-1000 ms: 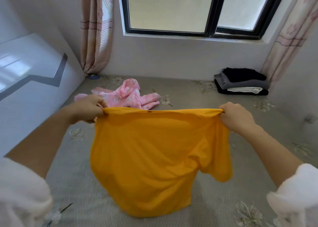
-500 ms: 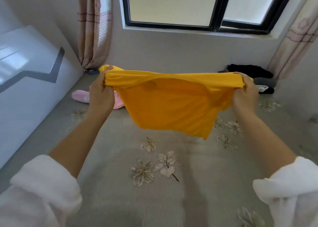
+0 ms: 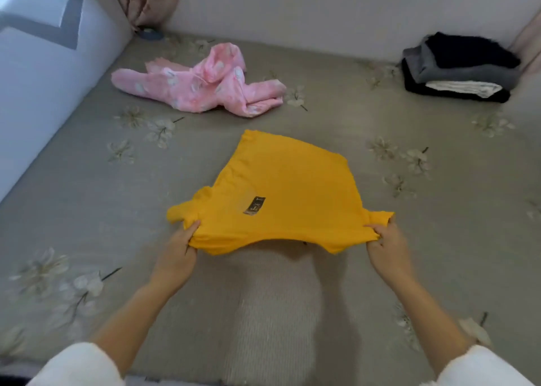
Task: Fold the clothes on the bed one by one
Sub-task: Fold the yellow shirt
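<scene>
- Shirt (image 3: 287,192): yellow, mid-bed, spread roughly flat. Far end lies on the cover; near edge is raised off it, with a shadow beneath.
- Label (image 3: 254,205): small dark patch with pale letters on the shirt's upper face, left of centre. Letters too blurred to read in full.
- Left hand (image 3: 178,253): at the shirt's near-left corner. Thumb on top of the cloth, fingers curled under, cloth gripped between them. A short sleeve of the shirt pokes out just left of the hand.
- Right hand (image 3: 386,248): at the near-right corner. Thumb and fingers pinch a bunched bit of the edge, and the cloth puckers at the grip. Fingers close together.
- Both forearms bare, reaching forward. White cuffs (image 3: 76,365) at the bottom corners of the view.
- Bed (image 3: 87,210): grey-beige cover printed with pale flowers; fills most of the view.
- Pink garment (image 3: 199,84): crumpled, far left of the bed, well apart from the shirt.
- Stack (image 3: 459,69): folded clothes in the far right corner, against the wall. Black at the bottom, then white, grey, and black on top.
- Panel (image 3: 44,63): white with a grey band, along the bed's left side.
- Curtain (image 3: 149,1): pinkish, hangs in the far left corner, its foot reaching the bed.
- Wall (image 3: 292,10): plain and pale, behind the bed.
</scene>
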The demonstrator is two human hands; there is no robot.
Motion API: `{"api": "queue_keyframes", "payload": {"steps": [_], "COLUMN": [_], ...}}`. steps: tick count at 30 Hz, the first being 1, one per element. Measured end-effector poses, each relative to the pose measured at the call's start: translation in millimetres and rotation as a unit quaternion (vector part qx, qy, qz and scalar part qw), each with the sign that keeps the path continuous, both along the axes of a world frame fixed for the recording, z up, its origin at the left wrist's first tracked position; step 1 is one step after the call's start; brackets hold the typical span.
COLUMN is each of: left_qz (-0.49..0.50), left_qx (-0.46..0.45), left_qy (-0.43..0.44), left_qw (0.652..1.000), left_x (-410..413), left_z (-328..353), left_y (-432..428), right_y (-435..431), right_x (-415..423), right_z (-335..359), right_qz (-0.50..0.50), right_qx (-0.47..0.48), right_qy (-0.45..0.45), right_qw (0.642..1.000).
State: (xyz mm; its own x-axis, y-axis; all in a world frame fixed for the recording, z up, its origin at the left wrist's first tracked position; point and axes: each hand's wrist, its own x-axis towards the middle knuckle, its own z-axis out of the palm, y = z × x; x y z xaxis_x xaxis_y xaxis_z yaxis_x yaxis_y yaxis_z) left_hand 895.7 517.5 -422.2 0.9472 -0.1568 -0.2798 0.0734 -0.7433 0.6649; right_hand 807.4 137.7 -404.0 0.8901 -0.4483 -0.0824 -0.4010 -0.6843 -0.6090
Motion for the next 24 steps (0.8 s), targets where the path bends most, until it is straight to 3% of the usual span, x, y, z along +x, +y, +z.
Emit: {"api": "queue_keyframes", "payload": {"steps": [5,9,11,14,17,19,22,24], "left_qz": [-0.070,-0.099,-0.090,-0.055,-0.072,-0.130,-0.200,-0.222], "left_qx": [0.092,0.032,0.079,0.200,0.225,0.214,0.233,0.255], "left_qy": [0.165,0.298,0.345,0.275,0.128,0.053,0.057,0.052], "left_qw": [0.979,0.949,0.931,0.939,0.963,0.967,0.950,0.940], "left_x": [-43,-78,-92,-110,-121,-125,-127,-126], "left_z": [-92,-147,-169,-184,-185,-190,-201,-206], "left_y": [25,32,36,33,18,7,-4,-6], "right_y": [17,33,48,72,99,119,148,162], "right_x": [-34,-72,-93,-119,-134,-139,-141,-137], "right_z": [-103,-165,-181,-196,-197,-199,-213,-225], "right_qz": [0.045,0.063,0.012,-0.111,-0.201,-0.184,-0.128,-0.146], "right_qx": [-0.010,-0.026,0.024,0.084,0.109,0.137,0.125,0.095], "right_qy": [0.179,0.326,0.356,0.315,0.252,0.268,0.286,0.268], "right_qw": [0.983,0.943,0.934,0.939,0.940,0.936,0.941,0.948]}}
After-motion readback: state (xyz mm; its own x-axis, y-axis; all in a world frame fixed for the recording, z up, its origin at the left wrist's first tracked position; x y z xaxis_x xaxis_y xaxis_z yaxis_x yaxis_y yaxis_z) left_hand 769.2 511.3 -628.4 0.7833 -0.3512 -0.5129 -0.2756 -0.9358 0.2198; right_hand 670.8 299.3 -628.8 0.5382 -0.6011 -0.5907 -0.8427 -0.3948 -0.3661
